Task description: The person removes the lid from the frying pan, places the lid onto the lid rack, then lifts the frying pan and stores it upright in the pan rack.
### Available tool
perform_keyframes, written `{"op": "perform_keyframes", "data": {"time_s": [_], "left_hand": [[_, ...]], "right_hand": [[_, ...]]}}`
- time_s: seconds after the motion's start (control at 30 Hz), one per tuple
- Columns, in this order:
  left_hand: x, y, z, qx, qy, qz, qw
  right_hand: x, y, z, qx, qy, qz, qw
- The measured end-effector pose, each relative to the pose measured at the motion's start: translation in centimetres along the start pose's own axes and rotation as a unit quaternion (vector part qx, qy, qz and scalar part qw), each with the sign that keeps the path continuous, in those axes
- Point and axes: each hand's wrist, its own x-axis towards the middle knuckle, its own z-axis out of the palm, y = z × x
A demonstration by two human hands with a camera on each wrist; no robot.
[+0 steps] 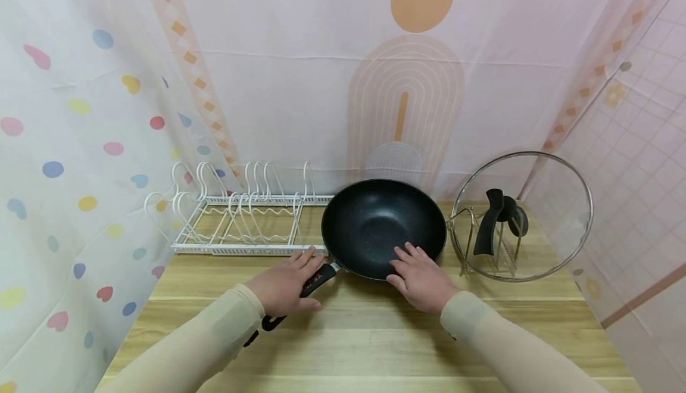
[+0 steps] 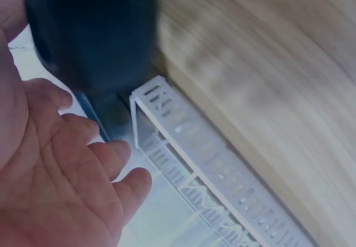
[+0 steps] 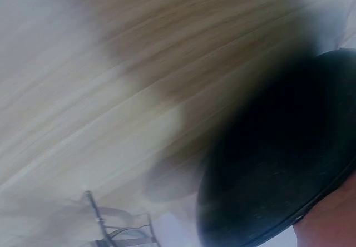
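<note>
Holding nothing, the relaxed left hand is above the handle of a black pan; the right hand, fingers extended, is over its near rim. Right of both hands, a wire stand seemingly props a glass lid upright.

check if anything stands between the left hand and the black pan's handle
Nothing visible does. The left hand lies over the handle, hiding part of it in the head view; whether they touch is unclear. The white rack stands left of the pan, beyond the fingers, not in between.
</note>
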Motion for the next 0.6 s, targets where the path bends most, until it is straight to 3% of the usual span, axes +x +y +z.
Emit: {"op": "perform_keyframes", "data": {"time_s": [0.2,0.6], "left_hand": [[-0.24,-0.42,-0.07,-0.004,-0.006,0.005,1.0],[-0.12,-0.11,0.43,0.01,-0.02,0.002,0.9997]], "right_hand": [[0.05,-0.93,0.32,-0.012,-0.005,-0.017,0.9998],[-0.02,-0.74,0.35,-0.022,-0.005,-0.024,0.9994]]}}
